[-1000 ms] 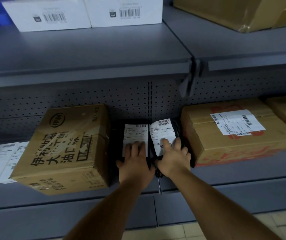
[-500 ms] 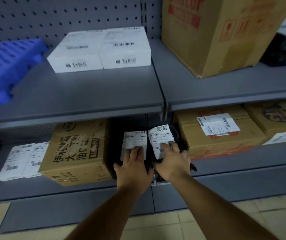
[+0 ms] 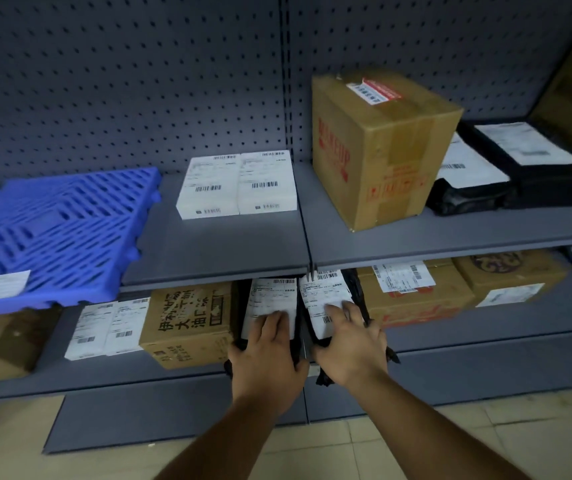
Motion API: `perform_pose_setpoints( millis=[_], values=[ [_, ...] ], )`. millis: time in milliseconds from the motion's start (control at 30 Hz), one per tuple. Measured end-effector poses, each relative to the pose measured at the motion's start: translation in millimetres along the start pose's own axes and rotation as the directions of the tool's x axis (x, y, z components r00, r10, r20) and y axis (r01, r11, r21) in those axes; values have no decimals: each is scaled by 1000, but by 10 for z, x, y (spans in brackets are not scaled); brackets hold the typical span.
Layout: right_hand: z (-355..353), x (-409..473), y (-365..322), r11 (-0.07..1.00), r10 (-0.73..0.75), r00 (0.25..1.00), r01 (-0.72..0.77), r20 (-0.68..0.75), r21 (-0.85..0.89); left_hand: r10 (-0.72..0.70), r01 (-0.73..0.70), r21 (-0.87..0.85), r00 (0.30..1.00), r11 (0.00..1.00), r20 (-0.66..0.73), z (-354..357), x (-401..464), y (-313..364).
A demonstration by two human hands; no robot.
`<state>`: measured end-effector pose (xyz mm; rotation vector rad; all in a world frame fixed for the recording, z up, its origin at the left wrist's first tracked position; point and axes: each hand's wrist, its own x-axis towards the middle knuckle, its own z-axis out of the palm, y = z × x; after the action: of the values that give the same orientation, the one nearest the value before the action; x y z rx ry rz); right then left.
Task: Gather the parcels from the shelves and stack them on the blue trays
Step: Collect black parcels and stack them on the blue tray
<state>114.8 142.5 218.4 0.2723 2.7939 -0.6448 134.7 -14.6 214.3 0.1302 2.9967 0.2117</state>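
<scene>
On the lower shelf [image 3: 485,344], at its front edge near the middle, two black parcels lie side by side, each with a white label on top, and a hand is on each. Going left to right: at the left end of the upper shelf [image 3: 215,251] sits a blue tray [image 3: 59,230] with a small white label lying at its front left; below it, on the lower shelf, are two flat white parcels [image 3: 108,327] and then a brown carton [image 3: 187,323] printed with black characters, its front corner reaching the shelf edge. Just beside that carton is the left black parcel [image 3: 270,313]; the left hand [image 3: 270,355] holds its near end, fingers laid straight over the label and the thumb curled round the parcel's right edge. The right hand [image 3: 354,344] grips the right black parcel [image 3: 329,303] in the same way, fingers spread across its label and the palm wrapped over the near end, black wrapping bunching below it. The two hands are close together but apart. Further right on the lower shelf stand two more brown boxes [image 3: 416,292], and above them on the upper shelf a tall taped carton [image 3: 378,147].
</scene>
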Motion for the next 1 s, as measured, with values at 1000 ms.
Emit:
perform_pose_setpoints(
  millis=[1000],
  values=[
    [32,-2061,-1251,999,16,998,-19,-59,-38,98,-97,-28,994,995,38,-986,-1777,-1270]
  ],
)
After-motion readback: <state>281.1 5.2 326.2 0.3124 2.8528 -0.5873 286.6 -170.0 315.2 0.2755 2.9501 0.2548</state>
